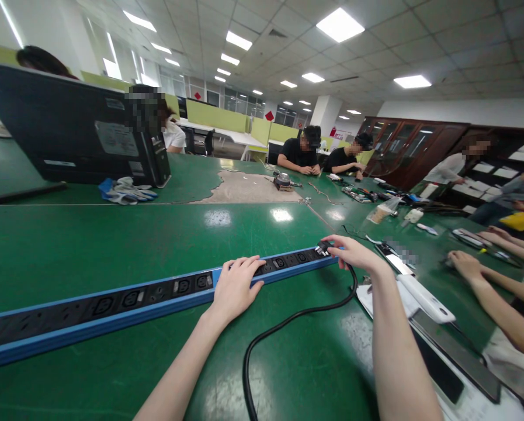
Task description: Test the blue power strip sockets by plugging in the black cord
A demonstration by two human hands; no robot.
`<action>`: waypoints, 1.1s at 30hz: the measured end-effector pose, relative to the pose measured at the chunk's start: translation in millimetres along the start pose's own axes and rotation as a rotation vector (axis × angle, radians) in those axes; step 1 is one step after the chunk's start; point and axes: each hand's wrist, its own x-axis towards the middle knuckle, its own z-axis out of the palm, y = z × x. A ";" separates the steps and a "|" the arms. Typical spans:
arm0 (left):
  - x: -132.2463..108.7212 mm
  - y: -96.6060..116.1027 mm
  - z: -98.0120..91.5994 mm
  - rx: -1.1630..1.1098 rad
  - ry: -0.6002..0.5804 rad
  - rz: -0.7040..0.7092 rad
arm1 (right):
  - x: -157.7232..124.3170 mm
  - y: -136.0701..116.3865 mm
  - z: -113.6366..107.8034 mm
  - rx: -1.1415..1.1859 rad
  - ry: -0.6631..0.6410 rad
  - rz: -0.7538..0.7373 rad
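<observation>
A long blue power strip (pixel 113 307) with several black sockets lies across the green table (pixel 113 240). My left hand (pixel 238 286) rests flat on its middle, fingers stretched over the sockets. At the strip's right end, my right hand (pixel 351 252) pinches a black plug (pixel 323 248) held against the strip. The plug's black cable (pixel 288 324) curves down from it toward me.
A white device (pixel 426 299) and flat dark panels (pixel 454 356) lie on my right. A co-worker's arms (pixel 485 280) reach in from the right. A black computer case (pixel 73 126) and gloves (pixel 125 190) sit far left. Several people work at the far end.
</observation>
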 end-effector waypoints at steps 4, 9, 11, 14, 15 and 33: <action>-0.1 0.4 -0.7 0.004 0.005 0.005 | 5.4 15.2 5.7 -0.042 0.009 0.025; -0.4 1.3 -1.4 0.005 0.007 0.005 | 15.5 12.5 15.9 -0.128 0.033 -0.050; -0.6 1.5 -1.4 0.003 0.006 0.002 | 19.8 8.0 19.6 -0.246 0.105 -0.082; -0.8 1.2 -1.3 -0.001 0.006 0.002 | 24.8 1.4 23.7 -0.415 0.174 -0.153; -0.9 1.1 -1.3 -0.004 0.006 0.003 | 25.6 -0.8 24.5 -0.455 0.181 -0.169; -1.0 0.1 -0.8 -0.002 0.001 -0.003 | 24.3 -12.0 30.7 -0.569 0.155 -0.072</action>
